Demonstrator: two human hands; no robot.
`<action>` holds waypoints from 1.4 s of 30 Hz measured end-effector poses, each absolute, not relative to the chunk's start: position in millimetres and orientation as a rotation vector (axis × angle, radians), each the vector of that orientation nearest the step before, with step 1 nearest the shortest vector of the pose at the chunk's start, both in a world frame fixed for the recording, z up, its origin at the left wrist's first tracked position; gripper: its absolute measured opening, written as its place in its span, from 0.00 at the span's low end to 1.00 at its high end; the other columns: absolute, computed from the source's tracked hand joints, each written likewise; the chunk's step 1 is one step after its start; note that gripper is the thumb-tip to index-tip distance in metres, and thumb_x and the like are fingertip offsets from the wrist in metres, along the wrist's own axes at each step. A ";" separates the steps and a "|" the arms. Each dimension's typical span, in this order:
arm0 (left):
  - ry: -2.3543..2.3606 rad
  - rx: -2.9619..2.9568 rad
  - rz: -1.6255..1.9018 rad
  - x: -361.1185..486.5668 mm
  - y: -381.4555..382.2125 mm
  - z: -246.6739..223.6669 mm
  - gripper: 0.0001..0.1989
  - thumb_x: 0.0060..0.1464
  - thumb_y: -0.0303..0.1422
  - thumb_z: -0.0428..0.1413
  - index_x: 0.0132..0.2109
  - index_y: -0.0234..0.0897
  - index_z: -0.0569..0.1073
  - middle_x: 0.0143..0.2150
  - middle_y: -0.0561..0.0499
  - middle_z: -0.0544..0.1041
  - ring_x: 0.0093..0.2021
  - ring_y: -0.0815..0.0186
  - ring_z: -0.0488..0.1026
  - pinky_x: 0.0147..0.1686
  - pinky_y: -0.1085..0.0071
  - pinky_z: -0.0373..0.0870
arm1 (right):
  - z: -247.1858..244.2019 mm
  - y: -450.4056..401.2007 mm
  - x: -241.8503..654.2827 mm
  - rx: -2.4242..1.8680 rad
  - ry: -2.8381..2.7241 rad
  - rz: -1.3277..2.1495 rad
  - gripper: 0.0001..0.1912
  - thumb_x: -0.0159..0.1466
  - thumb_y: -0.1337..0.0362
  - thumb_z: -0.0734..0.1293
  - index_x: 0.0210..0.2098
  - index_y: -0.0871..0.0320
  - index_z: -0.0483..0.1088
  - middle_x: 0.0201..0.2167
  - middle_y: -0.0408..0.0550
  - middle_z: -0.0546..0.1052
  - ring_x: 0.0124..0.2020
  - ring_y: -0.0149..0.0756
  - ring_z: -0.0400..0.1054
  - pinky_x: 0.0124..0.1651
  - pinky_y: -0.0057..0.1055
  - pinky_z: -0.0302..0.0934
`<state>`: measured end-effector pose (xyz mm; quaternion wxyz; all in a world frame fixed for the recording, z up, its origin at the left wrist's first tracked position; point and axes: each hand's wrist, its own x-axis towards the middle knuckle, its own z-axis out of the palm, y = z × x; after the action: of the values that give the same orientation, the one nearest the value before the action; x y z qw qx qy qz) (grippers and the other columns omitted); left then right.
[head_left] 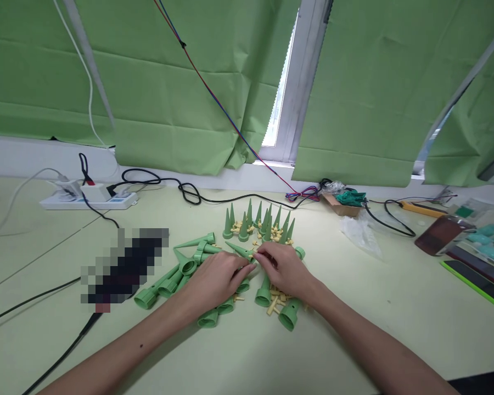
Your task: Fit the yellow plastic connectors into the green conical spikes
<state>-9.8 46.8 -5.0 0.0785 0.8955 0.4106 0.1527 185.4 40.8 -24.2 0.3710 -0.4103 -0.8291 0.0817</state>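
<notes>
Between my hands is a green plastic cone [239, 250], its tip pointing up and to the left. My left hand [220, 277] closes its fingers and thumb on the cone's wide end. At that same end, my right hand [286, 267] pinches a small yellow plastic piece [252, 254], mostly hidden by the fingertips. Several loose green cones [172, 284] lie around and under my left hand. Beneath my right hand are more cones [288, 315] and yellow T-shaped pieces [274, 303]. Behind, upright green cones [243, 230] stand among scattered yellow pieces.
A power strip [88, 198] with plugs sits at the back left, near a pixelated dark object [125, 269]. A black cable [230, 198] runs along the wall. To the right are a small cardboard box [341, 205], a plastic bag [360, 233] and a green-edged phone [480, 282].
</notes>
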 end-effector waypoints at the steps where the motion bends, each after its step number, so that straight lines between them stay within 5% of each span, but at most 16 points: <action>1: 1.225 2.677 0.428 -9.9 46.9 -5.3 0.23 0.67 0.41 0.41 0.25 0.37 0.65 0.21 0.52 0.68 0.22 0.66 0.64 0.23 0.70 0.47 | -24.2 41.0 185.2 -1.049 -2.128 0.214 0.08 0.69 0.66 0.60 0.33 0.57 0.65 0.27 0.43 0.72 0.29 0.32 0.66 0.33 0.27 0.57; 15: 1.233 2.666 0.435 -11.7 50.0 -9.0 0.22 0.67 0.40 0.41 0.25 0.37 0.61 0.21 0.53 0.65 0.22 0.68 0.61 0.25 0.71 0.46 | -24.5 40.9 184.7 -1.033 -2.087 0.204 0.08 0.69 0.67 0.60 0.32 0.57 0.65 0.27 0.43 0.72 0.28 0.32 0.65 0.33 0.27 0.55; 23: 1.181 2.639 0.573 -10.3 50.5 -4.8 0.18 0.65 0.35 0.45 0.27 0.36 0.66 0.21 0.54 0.67 0.22 0.69 0.62 0.25 0.72 0.50 | -25.7 42.5 183.7 -1.001 -2.042 0.177 0.07 0.68 0.67 0.61 0.32 0.57 0.66 0.25 0.43 0.71 0.26 0.31 0.64 0.31 0.26 0.55; 31: 1.124 2.592 0.766 -11.2 50.7 -8.3 0.10 0.63 0.31 0.49 0.39 0.38 0.74 0.29 0.52 0.74 0.29 0.67 0.70 0.30 0.73 0.60 | -25.0 41.0 183.7 -0.954 -1.995 0.161 0.08 0.69 0.66 0.60 0.33 0.57 0.67 0.26 0.43 0.71 0.26 0.31 0.64 0.32 0.26 0.57; 42: 1.100 2.508 1.075 -10.3 53.9 -11.3 0.08 0.65 0.30 0.47 0.47 0.40 0.70 0.41 0.50 0.76 0.36 0.66 0.73 0.35 0.72 0.68 | -23.5 39.7 182.0 -0.884 -2.004 0.148 0.08 0.69 0.67 0.59 0.33 0.57 0.66 0.26 0.44 0.70 0.26 0.31 0.63 0.31 0.26 0.56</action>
<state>-10.3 53.9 -11.3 0.0997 0.8481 0.3722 0.3636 182.0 39.7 -23.5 0.4555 -0.3584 -0.8127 0.0598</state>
